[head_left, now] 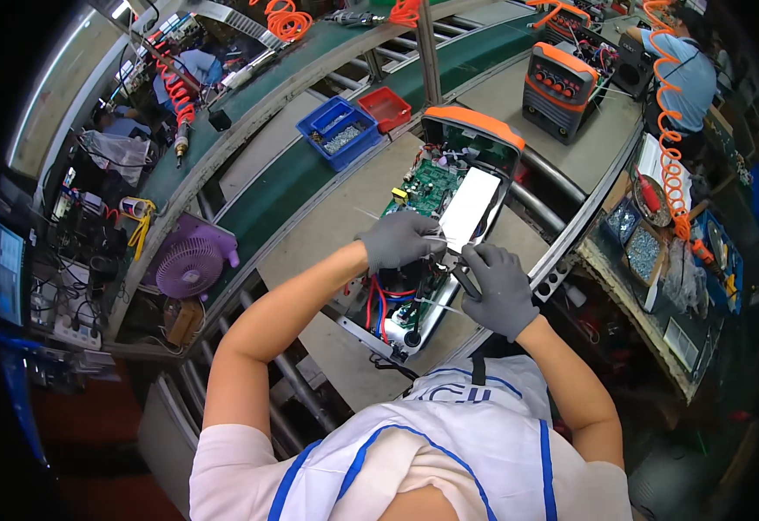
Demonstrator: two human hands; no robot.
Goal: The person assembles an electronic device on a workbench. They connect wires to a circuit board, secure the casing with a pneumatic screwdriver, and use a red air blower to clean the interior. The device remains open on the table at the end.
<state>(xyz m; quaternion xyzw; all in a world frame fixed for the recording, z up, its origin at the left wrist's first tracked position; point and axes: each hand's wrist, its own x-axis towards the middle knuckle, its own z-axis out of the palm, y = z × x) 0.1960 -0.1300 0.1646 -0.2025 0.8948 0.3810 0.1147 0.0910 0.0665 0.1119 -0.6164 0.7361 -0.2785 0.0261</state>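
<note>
An opened electrical unit [432,317] with an orange-trimmed end panel lies in front of me, its green circuit board [432,187] and red and blue wires [383,304] exposed. A bright white panel [471,207] covers part of its inside. Over the unit's middle, my grey-gloved left hand [397,240] is closed, pinching a thin white cable tie [438,239]. My grey-gloved right hand [498,291] grips a dark-handled pair of pliers [465,282], whose tip is hard to make out near the left fingertips. Below, another white tie end [438,305] sticks out past the unit's side.
Blue bin [339,130] with small metal parts and red bin [386,108] stand beyond the unit. A finished-looking orange and grey machine [559,91] sits farther right. A purple fan [190,265] is at left. Orange coiled hoses [668,130] hang nearby; another person [685,69] sits far right.
</note>
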